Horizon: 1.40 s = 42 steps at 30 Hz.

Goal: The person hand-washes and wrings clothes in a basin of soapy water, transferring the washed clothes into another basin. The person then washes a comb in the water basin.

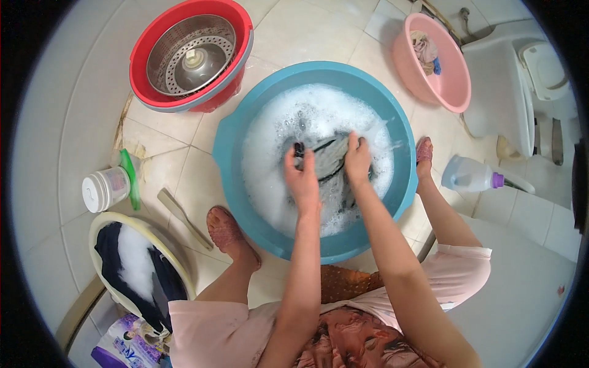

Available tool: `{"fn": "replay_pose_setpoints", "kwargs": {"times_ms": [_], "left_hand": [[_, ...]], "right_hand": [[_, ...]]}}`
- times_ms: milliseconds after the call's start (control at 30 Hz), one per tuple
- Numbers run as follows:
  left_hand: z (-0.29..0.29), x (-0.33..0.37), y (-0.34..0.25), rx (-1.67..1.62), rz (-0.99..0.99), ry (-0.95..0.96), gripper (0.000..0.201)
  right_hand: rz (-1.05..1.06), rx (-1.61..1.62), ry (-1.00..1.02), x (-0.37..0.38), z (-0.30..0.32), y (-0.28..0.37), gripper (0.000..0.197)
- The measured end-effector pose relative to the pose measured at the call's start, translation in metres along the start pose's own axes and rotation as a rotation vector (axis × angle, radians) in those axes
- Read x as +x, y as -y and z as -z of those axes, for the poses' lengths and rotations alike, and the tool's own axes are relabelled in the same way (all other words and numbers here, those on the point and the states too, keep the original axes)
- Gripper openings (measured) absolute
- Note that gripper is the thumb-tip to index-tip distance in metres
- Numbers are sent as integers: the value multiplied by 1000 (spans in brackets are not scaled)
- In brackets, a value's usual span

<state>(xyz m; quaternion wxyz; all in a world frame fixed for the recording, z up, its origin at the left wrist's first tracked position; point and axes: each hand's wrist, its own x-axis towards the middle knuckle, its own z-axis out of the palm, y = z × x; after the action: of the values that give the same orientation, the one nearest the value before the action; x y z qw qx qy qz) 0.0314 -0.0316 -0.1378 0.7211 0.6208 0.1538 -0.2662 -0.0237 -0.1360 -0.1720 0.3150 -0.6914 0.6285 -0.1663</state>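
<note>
A grey garment (332, 161) with black edging lies partly sunk in the suds of a large blue basin (224, 147). On its left side, my left hand (302, 178) is closed with a dark bit of the garment between thumb and fingers. My right hand (358, 162) grips the garment's right side, fingers curled over the cloth. Between the two hands the wet fabric is spread, while its lower part disappears under white foam (276, 190).
Behind the basin stand a red spin bucket (140, 67) and a pink basin (457, 80) with clothes. At left are a white tub (105, 189), a wooden stick (184, 219) and a cream basin (101, 224) of dark, soapy laundry. A purple-capped bottle (467, 175) lies right, below the toilet (500, 92).
</note>
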Motion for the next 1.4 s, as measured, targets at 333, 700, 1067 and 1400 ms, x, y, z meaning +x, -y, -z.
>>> {"fn": "replay_pose_setpoints", "kwargs": {"times_ms": [333,700,1067,1400], "left_hand": [[-2,-9,36,96,201,-88,54],[35,13,21,-1012,760,666,25],[-62,-72,-69,-717,565,443,30],[-19,-31,-19,562,91,513,39]], "right_hand": [[-158,33,406,-40,8,-9,24],[825,-54,308,-136,53,67,17],[-189,575,578,8,47,-71,34],[608,-422,975,-38,125,-12,20]]}}
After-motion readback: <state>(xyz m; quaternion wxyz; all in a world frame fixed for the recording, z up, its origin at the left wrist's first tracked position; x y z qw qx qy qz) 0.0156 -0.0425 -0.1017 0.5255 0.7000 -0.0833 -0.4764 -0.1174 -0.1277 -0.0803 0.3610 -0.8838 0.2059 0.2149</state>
